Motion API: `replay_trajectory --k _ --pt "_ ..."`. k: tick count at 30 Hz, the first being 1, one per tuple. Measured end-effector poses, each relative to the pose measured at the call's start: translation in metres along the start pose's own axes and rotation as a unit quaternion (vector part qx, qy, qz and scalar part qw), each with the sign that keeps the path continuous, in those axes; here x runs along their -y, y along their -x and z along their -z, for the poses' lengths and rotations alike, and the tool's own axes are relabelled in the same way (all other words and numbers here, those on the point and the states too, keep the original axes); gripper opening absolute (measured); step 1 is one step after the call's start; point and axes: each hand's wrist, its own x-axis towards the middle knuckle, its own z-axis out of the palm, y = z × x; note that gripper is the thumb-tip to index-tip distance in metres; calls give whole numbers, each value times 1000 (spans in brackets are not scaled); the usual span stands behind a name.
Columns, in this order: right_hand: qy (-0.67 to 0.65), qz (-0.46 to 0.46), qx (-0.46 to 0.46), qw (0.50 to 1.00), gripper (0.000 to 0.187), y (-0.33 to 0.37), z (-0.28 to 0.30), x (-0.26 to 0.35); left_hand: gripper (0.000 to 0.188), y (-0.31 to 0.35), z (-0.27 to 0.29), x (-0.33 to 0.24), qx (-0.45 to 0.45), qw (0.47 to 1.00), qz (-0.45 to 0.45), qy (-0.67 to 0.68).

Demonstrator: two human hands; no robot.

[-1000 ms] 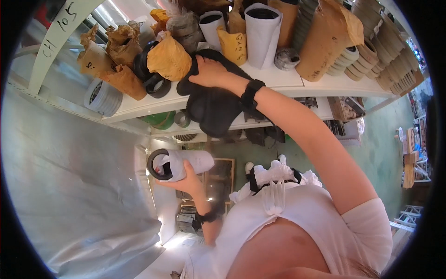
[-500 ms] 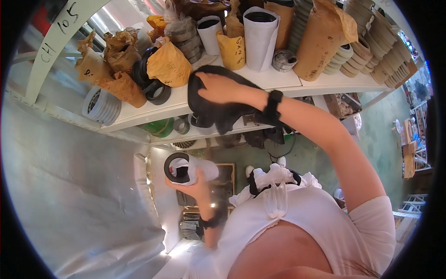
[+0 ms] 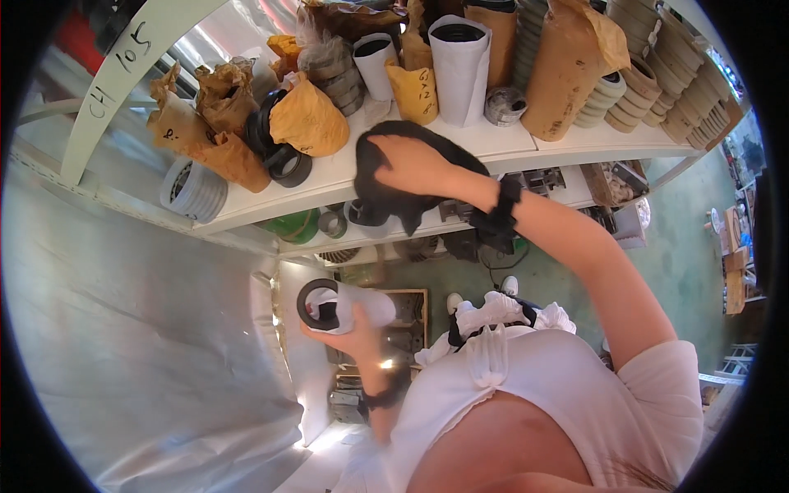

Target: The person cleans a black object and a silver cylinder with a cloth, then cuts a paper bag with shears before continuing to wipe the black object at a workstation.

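My left hand [image 3: 356,335] is wrapped round a white paper-wrapped roll [image 3: 370,308] with a black ring at its open end, held below the shelf. With my right hand [image 3: 415,168] I press a black cloth [image 3: 382,201] against the top of the white shelf [image 3: 514,146]; part of it hangs over the front edge. Behind the cloth stand a small yellow paper packet [image 3: 413,94] and a taller white paper-wrapped roll [image 3: 462,74]. A yellow paper-wrapped bundle [image 3: 311,117] sits to the left, beside loose black rings [image 3: 289,167].
Brown paper rolls [image 3: 573,74] and stacks of pale rings [image 3: 637,99] line the shelf's right part. White ringed stacks [image 3: 193,189] lie at its left end. A lower shelf holds a green object [image 3: 293,226]. Silvery sheeting [image 3: 164,329] hangs at left.
My right hand and the cloth appear slightly farther right along the shelf edge. The left hand keeps its hold on the roll, and the whole view has shifted a little.
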Motion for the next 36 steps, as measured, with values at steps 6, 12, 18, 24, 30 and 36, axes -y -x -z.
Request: replay_trajectory --k 6,12,18,24,30,36 --pt "104 93 -121 983 42 61 25 -23 80 -35 -21 -10 -31 998 -48 9" --pt "161 95 -204 961 43 94 50 -58 89 -93 -83 -65 28 974 -215 67" --pt "193 76 -233 950 41 101 53 -63 71 -140 -164 -117 166 949 -206 169" --pt "198 89 -259 941 42 100 46 -66 73 -157 -222 -110 191 929 -287 138" --pt "191 82 -256 944 43 100 44 -66 80 -175 -243 -101 220 928 -280 114" --pt "165 73 -238 954 44 100 45 -64 94 -160 -224 -87 166 924 -343 -21"
